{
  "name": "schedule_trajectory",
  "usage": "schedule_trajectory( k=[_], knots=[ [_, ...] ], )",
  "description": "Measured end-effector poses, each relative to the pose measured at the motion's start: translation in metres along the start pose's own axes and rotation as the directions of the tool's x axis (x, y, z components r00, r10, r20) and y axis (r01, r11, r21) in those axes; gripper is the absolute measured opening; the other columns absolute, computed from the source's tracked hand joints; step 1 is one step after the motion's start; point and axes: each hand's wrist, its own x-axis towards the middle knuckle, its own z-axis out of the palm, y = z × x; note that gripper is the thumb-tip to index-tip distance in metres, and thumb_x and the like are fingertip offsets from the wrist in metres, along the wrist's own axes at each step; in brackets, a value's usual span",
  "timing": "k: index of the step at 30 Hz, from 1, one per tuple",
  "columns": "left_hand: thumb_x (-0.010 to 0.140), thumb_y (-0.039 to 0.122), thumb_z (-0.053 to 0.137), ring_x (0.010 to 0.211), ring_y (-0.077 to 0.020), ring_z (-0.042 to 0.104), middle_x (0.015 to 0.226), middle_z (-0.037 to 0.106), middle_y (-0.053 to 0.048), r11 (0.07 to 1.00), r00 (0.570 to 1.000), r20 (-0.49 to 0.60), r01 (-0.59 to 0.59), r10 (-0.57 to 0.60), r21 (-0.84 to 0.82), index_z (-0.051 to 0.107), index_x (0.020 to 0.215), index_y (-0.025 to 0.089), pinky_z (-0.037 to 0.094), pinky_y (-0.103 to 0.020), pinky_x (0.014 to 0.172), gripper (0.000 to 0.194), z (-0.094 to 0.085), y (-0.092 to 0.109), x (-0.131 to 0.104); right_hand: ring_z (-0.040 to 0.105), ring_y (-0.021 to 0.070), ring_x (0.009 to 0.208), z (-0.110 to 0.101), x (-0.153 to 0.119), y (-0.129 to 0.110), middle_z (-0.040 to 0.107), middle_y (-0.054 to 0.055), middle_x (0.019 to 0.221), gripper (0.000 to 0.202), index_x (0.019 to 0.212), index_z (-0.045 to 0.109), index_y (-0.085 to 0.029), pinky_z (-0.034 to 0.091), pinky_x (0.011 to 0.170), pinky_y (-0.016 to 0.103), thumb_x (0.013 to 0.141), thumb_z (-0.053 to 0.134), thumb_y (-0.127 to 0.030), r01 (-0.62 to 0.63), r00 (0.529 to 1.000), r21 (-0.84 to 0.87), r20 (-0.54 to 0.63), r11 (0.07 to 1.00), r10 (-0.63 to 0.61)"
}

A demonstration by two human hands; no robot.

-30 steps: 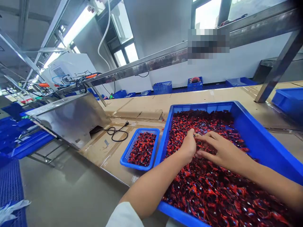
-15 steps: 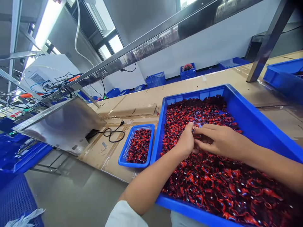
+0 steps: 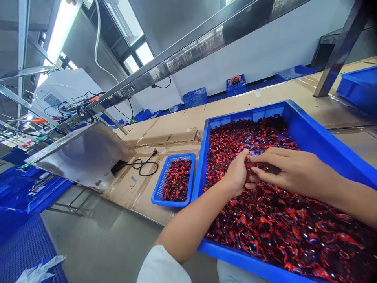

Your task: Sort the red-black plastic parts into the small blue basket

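Observation:
My left hand (image 3: 238, 173) is closed, its thumb and forefinger pinching a small dark piece (image 3: 247, 159) whose kind I cannot make out. My right hand (image 3: 290, 168) meets it from the right, thumb and forefinger bent in a pinch at the same piece. Both hands are over a large blue bin (image 3: 332, 147) that holds a deep heap of small red and black glossy parts (image 3: 265, 224), some of them ring-shaped. Left of the bin, a small blue basket (image 3: 169, 202) with slotted sides contains more such parts.
Brown cardboard (image 3: 141, 192) covers the bench. A black cable with a plug (image 3: 144, 167) lies beside a metal sheet housing (image 3: 85, 157). A metal rail (image 3: 176, 65) crosses overhead to a post (image 3: 331, 70). Another blue bin (image 3: 357, 88) stands at right.
The view has shifted slightly, so bench and bins appear a little farther right. My hands stay together over the large bin, with the right fingers slightly repositioned around the piece.

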Motion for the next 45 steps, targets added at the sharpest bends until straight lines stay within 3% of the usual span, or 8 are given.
schedule_trajectory(
  k=[17,22,26,29,34,37,41,45],
  knots=[
    [0.078,0.087,0.082,0.046,-0.0059,0.027,0.063,0.043,0.009,0.986,0.977,0.146,-0.163,0.156,0.038,0.046,0.088,0.026,0.019,-0.016,0.039,0.072,0.004,0.012,-0.016,0.075,0.0197,0.065,-0.012,0.003,-0.017,0.083,0.000,0.087,0.015,0.117,0.081,-0.032,0.060,0.060,0.032,0.104,0.077,-0.038,-0.219,0.956,0.268,-0.134,0.938,0.262],
    [0.086,0.081,0.082,0.046,-0.0067,0.027,0.066,0.042,0.009,0.980,0.926,0.325,-0.197,0.191,-0.014,0.042,0.089,0.026,0.021,-0.014,0.038,0.068,0.003,0.020,-0.024,0.044,0.0140,0.040,-0.007,0.011,-0.011,0.061,-0.004,0.060,0.037,0.116,0.072,-0.028,0.033,0.034,0.025,0.098,0.077,-0.059,-0.628,0.582,0.767,0.350,0.132,0.734],
    [0.090,0.080,0.077,0.045,-0.0069,0.028,0.065,0.044,0.008,0.959,0.905,0.329,-0.284,0.269,-0.003,0.043,0.089,0.026,0.024,-0.015,0.037,0.064,0.003,0.018,-0.024,0.037,0.0148,0.045,0.001,0.014,0.000,0.055,0.001,0.065,0.035,0.088,0.067,-0.026,0.025,0.033,0.025,0.100,0.064,-0.059,-0.599,0.585,0.775,0.594,-0.199,0.552],
    [0.092,0.080,0.074,0.045,-0.0075,0.033,0.064,0.046,0.008,0.928,0.898,0.271,-0.370,0.347,0.039,0.046,0.089,0.026,0.025,-0.017,0.038,0.061,0.004,0.014,-0.024,0.031,0.0133,0.049,0.001,0.011,-0.002,0.048,-0.002,0.067,0.041,0.084,0.062,-0.026,0.025,0.038,0.025,0.102,0.064,-0.063,-0.617,0.625,0.781,0.561,-0.097,0.543],
    [0.093,0.082,0.070,0.047,-0.0088,0.034,0.064,0.047,0.007,0.904,0.902,0.160,-0.418,0.402,0.086,0.050,0.087,0.025,0.025,-0.021,0.042,0.061,0.007,0.012,-0.024,0.048,0.0158,0.058,-0.005,0.002,-0.017,0.059,-0.002,0.073,0.035,0.098,0.069,-0.027,0.043,0.051,0.029,0.097,0.083,-0.059,-0.429,0.879,0.603,0.108,0.672,0.465],
    [0.092,0.089,0.066,0.060,-0.0107,0.042,0.068,0.048,0.003,0.860,0.878,0.055,-0.477,0.475,0.180,0.052,0.077,0.022,0.036,-0.023,0.054,0.070,0.008,0.010,-0.018,0.058,0.0170,0.059,-0.004,0.002,-0.022,0.073,0.002,0.082,0.035,0.111,0.077,-0.027,0.049,0.056,0.031,0.098,0.084,-0.059,-0.297,0.948,0.407,0.016,0.864,0.318],
    [0.090,0.096,0.061,0.061,-0.0117,0.043,0.069,0.049,0.002,0.889,0.908,-0.011,-0.409,0.420,0.205,0.049,0.076,0.023,0.034,-0.023,0.054,0.075,0.005,0.006,-0.013,0.051,0.0175,0.053,0.004,0.007,-0.024,0.062,-0.002,0.064,0.039,0.099,0.082,-0.028,0.040,0.049,0.031,0.098,0.079,-0.067,-0.443,0.894,0.438,0.153,0.783,0.421],
    [0.092,0.097,0.053,0.050,-0.0102,0.030,0.070,0.048,0.003,0.978,0.975,0.071,-0.211,0.210,0.001,0.039,0.084,0.026,0.020,-0.019,0.043,0.073,0.001,0.008,-0.015,0.028,0.0118,0.046,0.002,0.014,-0.017,0.039,-0.006,0.057,0.051,0.076,0.064,-0.026,0.025,0.040,0.027,0.096,0.074,-0.072,-0.658,0.632,0.737,0.431,0.153,0.644]
  ],
)
